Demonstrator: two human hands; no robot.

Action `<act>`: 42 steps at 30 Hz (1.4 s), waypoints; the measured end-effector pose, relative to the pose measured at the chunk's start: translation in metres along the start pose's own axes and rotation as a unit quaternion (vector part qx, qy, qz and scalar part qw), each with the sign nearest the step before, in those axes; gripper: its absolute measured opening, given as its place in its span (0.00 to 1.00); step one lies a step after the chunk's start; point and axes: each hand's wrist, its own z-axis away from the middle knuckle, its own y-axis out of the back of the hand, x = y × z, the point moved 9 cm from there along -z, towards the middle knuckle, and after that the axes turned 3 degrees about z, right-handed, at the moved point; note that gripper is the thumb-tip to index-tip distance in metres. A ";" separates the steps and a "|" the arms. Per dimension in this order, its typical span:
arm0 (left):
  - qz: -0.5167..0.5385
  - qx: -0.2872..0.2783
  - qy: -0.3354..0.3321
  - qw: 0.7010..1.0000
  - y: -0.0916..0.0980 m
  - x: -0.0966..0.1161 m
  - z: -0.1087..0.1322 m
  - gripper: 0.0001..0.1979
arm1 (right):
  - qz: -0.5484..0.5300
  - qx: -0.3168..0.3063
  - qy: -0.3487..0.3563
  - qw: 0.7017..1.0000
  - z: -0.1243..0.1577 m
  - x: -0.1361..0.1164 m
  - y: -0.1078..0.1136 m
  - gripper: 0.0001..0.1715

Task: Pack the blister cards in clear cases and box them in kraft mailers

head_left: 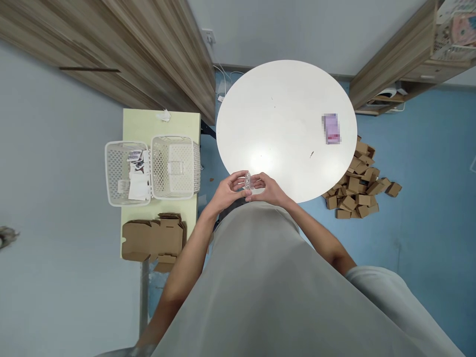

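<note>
Both hands meet in front of my body, at the near edge of the round white table (278,104). Between them is a small clear, transparent piece (247,181), held on edge; its exact kind is too small to tell. My left hand (231,191) closes its fingers and thumb on it from the left. From the other side, the curled fingers and thumb of my right hand (268,189) grip the same piece. Fingertips cover part of its rim.
A blurred purple packet (331,129) lies on the table's right side. Left, a pale green table (161,124) bears two white baskets (174,193), one holding papers, and flat cardboard (152,240). Small brown boxes (355,193) are heaped on the floor at right. Wooden cabinets (148,44) stand behind.
</note>
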 end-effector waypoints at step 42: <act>0.027 0.002 0.074 0.997 -0.005 -0.028 -0.008 0.42 | -0.059 -0.049 -0.065 0.995 0.013 0.025 0.005 0.41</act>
